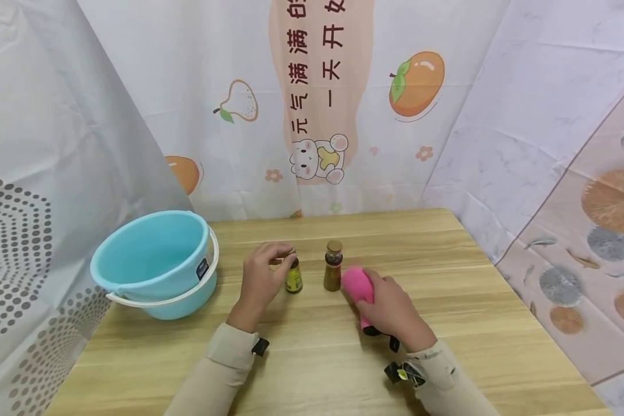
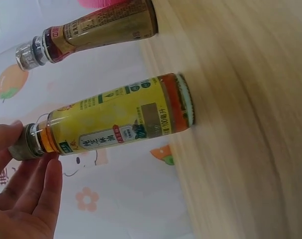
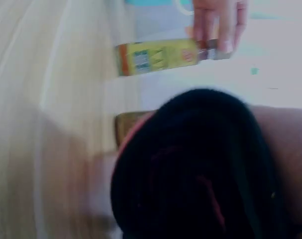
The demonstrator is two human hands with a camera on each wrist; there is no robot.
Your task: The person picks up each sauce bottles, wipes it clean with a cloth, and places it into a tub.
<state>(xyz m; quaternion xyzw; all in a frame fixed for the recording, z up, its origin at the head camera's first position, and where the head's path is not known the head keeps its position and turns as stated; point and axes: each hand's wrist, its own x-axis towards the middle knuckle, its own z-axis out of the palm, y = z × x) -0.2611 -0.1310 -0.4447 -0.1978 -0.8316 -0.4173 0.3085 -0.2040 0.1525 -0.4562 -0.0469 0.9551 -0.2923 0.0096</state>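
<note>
My left hand [image 1: 264, 276] pinches the cap of a small sesame oil bottle [image 2: 116, 114] with a yellow label. That bottle is roughly upright, its base at the wooden tabletop. To its right stands a second glass bottle [image 1: 333, 274], brown with a gold-coloured cap, untouched by either hand. My right hand [image 1: 392, 303] grips a pink, soft-looking bundle [image 1: 357, 284] with a black end, just right of the brown bottle. In the right wrist view the bundle's dark, hollow-looking end [image 3: 190, 164] fills much of the picture and hides most of the brown bottle.
A light blue bucket [image 1: 153, 309] with a white handle stands at the table's left side. Wooden tabletop [image 1: 312, 370] extends in front of and right of the hands. Printed curtains [image 1: 213, 173] hang behind the table and at both sides.
</note>
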